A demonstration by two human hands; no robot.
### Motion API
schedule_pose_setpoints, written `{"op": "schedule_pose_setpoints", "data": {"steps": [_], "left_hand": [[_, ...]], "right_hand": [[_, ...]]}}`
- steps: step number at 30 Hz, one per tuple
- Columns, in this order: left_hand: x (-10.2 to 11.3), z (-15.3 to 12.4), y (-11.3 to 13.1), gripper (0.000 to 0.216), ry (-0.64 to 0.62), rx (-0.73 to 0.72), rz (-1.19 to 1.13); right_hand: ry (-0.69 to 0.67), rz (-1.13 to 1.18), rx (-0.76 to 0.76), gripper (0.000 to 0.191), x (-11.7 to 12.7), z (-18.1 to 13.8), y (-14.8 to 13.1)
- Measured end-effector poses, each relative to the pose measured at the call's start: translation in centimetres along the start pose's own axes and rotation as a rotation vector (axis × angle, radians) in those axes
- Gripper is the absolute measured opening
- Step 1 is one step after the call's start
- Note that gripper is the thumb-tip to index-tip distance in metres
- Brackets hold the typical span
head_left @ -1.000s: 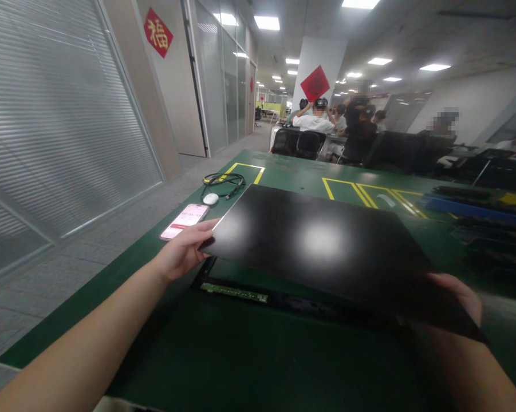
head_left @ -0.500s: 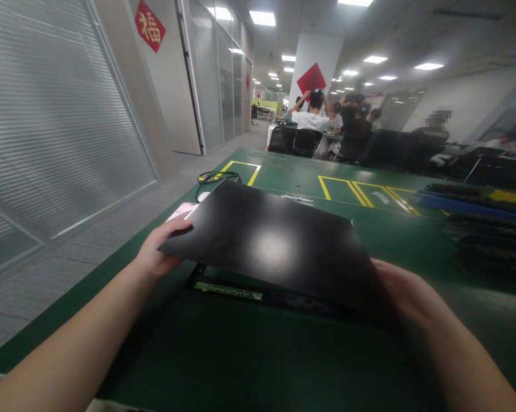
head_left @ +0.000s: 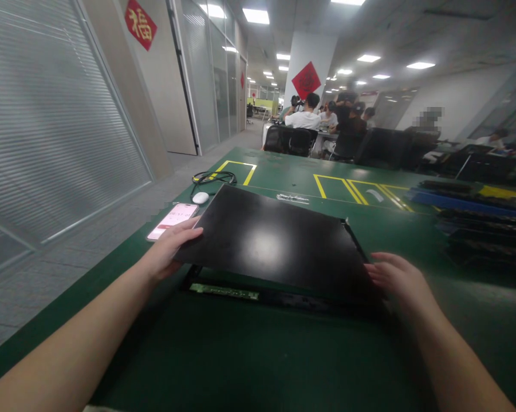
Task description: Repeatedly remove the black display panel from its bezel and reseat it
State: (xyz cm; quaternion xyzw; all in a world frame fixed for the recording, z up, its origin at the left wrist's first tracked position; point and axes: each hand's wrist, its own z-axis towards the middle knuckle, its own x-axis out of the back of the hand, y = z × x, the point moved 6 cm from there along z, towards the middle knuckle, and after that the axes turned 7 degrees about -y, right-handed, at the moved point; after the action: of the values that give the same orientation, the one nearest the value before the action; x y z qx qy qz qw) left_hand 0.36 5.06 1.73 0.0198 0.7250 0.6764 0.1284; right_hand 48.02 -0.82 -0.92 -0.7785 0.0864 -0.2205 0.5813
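A large flat black panel [head_left: 275,243] lies low over a black frame with a green circuit strip [head_left: 223,292] on the green table [head_left: 240,355]. My left hand [head_left: 169,249] grips the panel's near left corner, thumb on top. My right hand [head_left: 397,280] holds the panel's near right edge, fingers curled along it.
A phone with a pink screen [head_left: 172,221], a white mouse [head_left: 200,198] and a coiled black cable [head_left: 212,178] lie to the left. Yellow tape outlines [head_left: 352,189] mark the table farther back. Stacked dark trays [head_left: 476,229] fill the right side. Several people sit at desks in the background.
The panel has come down and left, from tilted up above the table to nearly flat over the frame. Both hands lowered with it.
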Motion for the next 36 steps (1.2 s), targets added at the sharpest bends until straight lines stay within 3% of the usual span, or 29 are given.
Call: {"op": "schedule_pose_setpoints", "data": {"steps": [4, 11, 17, 27, 36], "left_hand": [[-0.4, -0.2, -0.2, 0.047, -0.027, 0.02, -0.02], [-0.1, -0.4, 0.4, 0.049, 0.03, 0.007, -0.027], [-0.3, -0.3, 0.3, 0.049, -0.014, -0.004, -0.046], [-1.4, 0.1, -1.5, 0.047, -0.137, 0.047, -0.095], [-1.8, -0.1, -1.4, 0.049, -0.079, 0.084, -0.122]], "right_hand": [[0.027, -0.094, 0.016, 0.036, -0.1, -0.4, -0.3], [0.012, -0.118, 0.054, 0.048, 0.2, 0.5, 0.6], [0.054, -0.122, 0.082, 0.04, 0.1, -0.3, -0.4], [0.076, -0.286, 0.119, 0.032, 1.4, 0.9, 1.0], [0.089, -0.446, 0.152, 0.033, 1.5, 1.3, 0.9]]}}
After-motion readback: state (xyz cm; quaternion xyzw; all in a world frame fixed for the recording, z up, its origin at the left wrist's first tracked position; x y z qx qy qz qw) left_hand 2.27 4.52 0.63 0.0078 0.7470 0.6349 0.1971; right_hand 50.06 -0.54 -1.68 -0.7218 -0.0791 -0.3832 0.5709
